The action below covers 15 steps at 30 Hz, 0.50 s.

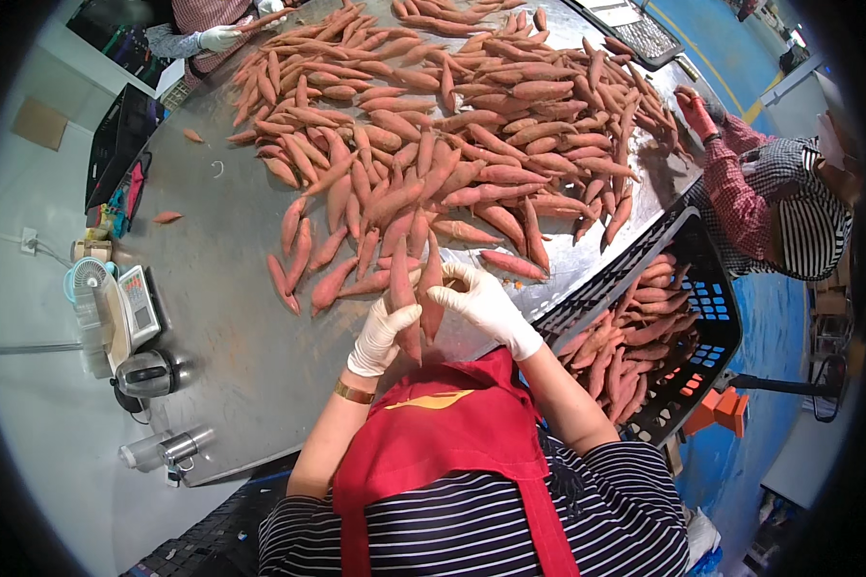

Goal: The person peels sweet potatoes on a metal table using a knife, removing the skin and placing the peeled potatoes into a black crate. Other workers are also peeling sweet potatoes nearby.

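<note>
My left hand [384,335], in a white glove, grips a long sweet potato [403,303] upright at the near edge of the metal table. Beside it, my right hand [480,299], also gloved in white, pinches a second sweet potato [431,288] between thumb and fingers. The two roots stand side by side, their tips toward me. Just beyond my hands a large pile of sweet potatoes [404,187] spreads over the tabletop. One single sweet potato [514,265] lies past my right hand.
A black plastic crate [725,310] holding sweet potatoes stands at my right. Kitchen scales [138,306], an electric kettle [146,373], a metal cup [178,448] and a small fan [89,278] line the left edge of the steel table [224,324]. Co-workers stand at the right [758,195] and far left [209,36].
</note>
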Each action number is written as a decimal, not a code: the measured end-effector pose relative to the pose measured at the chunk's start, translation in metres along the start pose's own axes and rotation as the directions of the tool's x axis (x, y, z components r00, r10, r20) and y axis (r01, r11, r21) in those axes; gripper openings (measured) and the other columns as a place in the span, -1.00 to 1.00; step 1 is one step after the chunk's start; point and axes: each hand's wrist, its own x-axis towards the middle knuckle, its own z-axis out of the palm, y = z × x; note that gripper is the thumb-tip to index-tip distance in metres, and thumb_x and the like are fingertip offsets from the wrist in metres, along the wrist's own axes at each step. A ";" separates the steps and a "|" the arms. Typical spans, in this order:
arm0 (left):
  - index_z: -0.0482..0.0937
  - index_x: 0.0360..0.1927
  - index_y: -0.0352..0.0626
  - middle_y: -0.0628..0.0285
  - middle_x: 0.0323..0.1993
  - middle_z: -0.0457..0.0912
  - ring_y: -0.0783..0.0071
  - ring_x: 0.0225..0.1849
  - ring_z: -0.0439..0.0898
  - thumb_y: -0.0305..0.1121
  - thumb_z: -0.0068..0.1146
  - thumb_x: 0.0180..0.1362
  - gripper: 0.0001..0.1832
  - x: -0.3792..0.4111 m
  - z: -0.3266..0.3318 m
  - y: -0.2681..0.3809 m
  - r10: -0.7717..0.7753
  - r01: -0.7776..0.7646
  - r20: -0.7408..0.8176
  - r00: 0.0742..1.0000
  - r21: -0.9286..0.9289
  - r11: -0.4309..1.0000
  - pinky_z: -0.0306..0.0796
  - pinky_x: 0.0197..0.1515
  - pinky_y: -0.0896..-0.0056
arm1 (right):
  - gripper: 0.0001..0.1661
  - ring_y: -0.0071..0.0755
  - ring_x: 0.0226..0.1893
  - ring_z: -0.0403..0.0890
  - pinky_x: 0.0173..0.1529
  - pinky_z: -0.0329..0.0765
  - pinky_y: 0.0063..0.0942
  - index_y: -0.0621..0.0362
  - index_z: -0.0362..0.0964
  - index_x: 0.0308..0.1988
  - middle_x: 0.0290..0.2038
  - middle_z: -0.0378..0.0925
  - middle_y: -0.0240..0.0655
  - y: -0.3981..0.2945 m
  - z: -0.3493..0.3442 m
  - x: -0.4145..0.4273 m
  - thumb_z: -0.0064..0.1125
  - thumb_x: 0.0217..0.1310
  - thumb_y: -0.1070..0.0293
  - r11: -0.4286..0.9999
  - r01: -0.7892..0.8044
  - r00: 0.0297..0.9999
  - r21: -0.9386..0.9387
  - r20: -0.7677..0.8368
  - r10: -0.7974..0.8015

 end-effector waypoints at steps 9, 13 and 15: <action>0.20 0.31 -0.18 0.22 0.15 0.40 0.36 0.16 0.41 -0.29 0.07 0.17 -0.37 0.000 -0.004 -0.003 -0.065 0.040 -0.105 0.992 -0.226 0.973 0.26 0.25 0.34 | -0.61 -0.56 -0.11 0.49 0.00 0.43 -0.56 0.29 0.42 0.04 -0.10 0.54 -0.37 0.018 0.005 0.004 0.11 0.30 0.31 0.978 0.030 1.000 0.206 -0.004 -0.030; 0.16 0.32 -0.15 0.21 0.14 0.39 0.36 0.15 0.40 -0.31 0.05 0.18 -0.37 0.001 -0.006 -0.006 -0.091 0.049 -0.124 0.988 -0.304 0.951 0.27 0.23 0.34 | -0.61 -0.56 -0.13 0.50 -0.02 0.44 -0.56 0.30 0.42 0.04 -0.11 0.53 -0.37 0.015 0.007 0.001 0.12 0.28 0.32 0.981 0.038 0.999 0.190 -0.044 -0.030; 0.14 0.33 -0.14 0.20 0.14 0.38 0.35 0.16 0.39 -0.32 0.05 0.20 -0.37 0.003 -0.006 -0.008 -0.115 0.076 -0.082 0.990 -0.383 0.921 0.28 0.23 0.34 | -0.61 -0.51 -0.14 0.52 -0.02 0.45 -0.52 0.30 0.42 0.03 -0.11 0.54 -0.32 0.015 0.008 0.000 0.14 0.26 0.32 0.986 0.047 0.997 0.162 -0.070 -0.036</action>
